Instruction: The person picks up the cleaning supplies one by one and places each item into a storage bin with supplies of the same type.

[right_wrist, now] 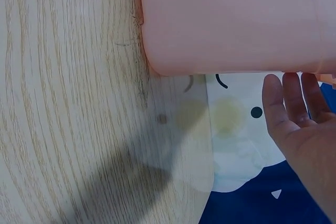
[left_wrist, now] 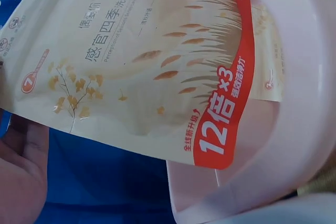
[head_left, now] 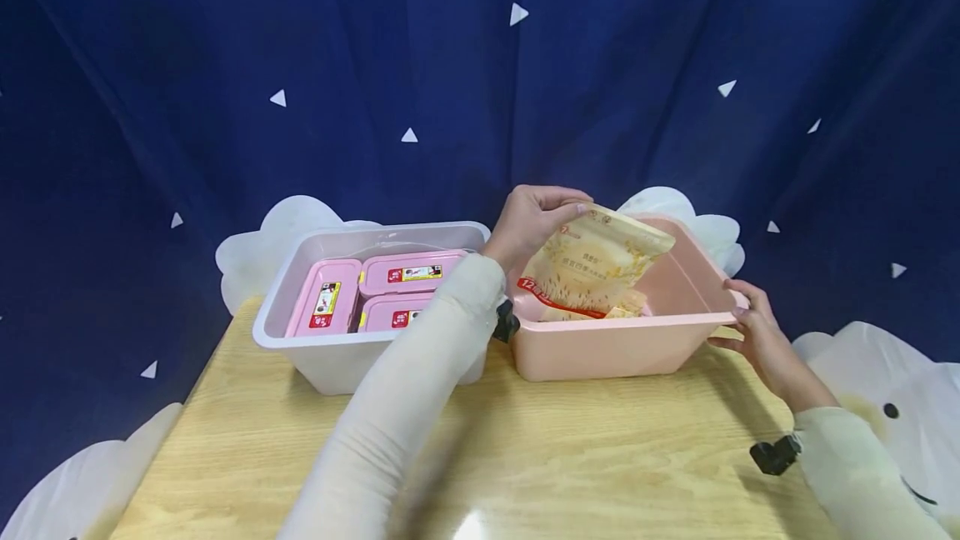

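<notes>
In the head view my left hand (head_left: 536, 219) pinches the top corner of a cream pouch of laundry pods (head_left: 592, 261). The pouch hangs tilted over the pink bin (head_left: 600, 348), its lower part inside the rim. A red band with "12" crosses the pouch (left_wrist: 142, 72) in the left wrist view, where part of my left hand (left_wrist: 23, 171) shows beside it. Another cream pouch (left_wrist: 266, 51) lies inside the bin. My right hand (head_left: 761, 336) holds the bin's right rim; its fingers (right_wrist: 273, 95) lie against the outer wall in the right wrist view.
A pale grey bin (head_left: 375, 233) stands left of the pink one, holding several pink lidded boxes (head_left: 326, 294). Both bins sit on a light wooden table (head_left: 600, 440). Behind hangs a dark blue curtain (head_left: 450, 65) with white triangles and cloud shapes.
</notes>
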The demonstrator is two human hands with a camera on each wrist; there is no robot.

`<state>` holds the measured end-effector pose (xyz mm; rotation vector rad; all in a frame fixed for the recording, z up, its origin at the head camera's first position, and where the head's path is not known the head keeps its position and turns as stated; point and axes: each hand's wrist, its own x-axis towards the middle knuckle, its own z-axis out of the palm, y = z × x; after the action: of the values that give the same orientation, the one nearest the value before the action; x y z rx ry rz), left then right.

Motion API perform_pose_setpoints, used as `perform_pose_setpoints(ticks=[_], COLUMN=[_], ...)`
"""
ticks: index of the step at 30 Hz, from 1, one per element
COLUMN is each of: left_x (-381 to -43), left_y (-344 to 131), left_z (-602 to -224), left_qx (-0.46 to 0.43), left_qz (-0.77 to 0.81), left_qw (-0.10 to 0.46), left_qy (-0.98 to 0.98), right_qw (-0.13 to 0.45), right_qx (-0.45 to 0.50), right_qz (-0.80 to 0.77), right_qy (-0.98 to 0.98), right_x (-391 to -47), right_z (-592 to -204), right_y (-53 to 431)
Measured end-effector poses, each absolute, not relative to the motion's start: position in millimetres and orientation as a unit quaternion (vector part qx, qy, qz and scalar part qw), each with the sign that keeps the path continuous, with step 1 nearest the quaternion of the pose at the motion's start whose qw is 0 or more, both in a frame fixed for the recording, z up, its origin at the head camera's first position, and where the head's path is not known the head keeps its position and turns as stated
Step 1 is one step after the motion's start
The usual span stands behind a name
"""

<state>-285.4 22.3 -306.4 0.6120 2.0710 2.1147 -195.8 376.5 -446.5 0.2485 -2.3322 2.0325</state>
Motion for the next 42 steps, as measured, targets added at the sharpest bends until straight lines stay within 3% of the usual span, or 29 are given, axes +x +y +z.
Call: perform_pose_setpoints(ticks=[15,22,42], left_x=[-288,-290,-286], left_y=[26,33,38], left_z=[-320,-317,-312], left_qx=[0.188,0.234,0.271], left_qz=[0.658,0.636,0.595], left_qw=[0.072,0.028,0.024], left_qy=[0.725,0.735,0.756], right_qw=[0.015,0.020,0.023], right_qx=[0.079,0.074,0.069], right_qz=[0.627,0.639,0.640], right_qy=[-0.775,-0.765,-0.765], right_x=[-196,-195,-197], right_z=[-447,-445,-442], right_y=[382,386,389])
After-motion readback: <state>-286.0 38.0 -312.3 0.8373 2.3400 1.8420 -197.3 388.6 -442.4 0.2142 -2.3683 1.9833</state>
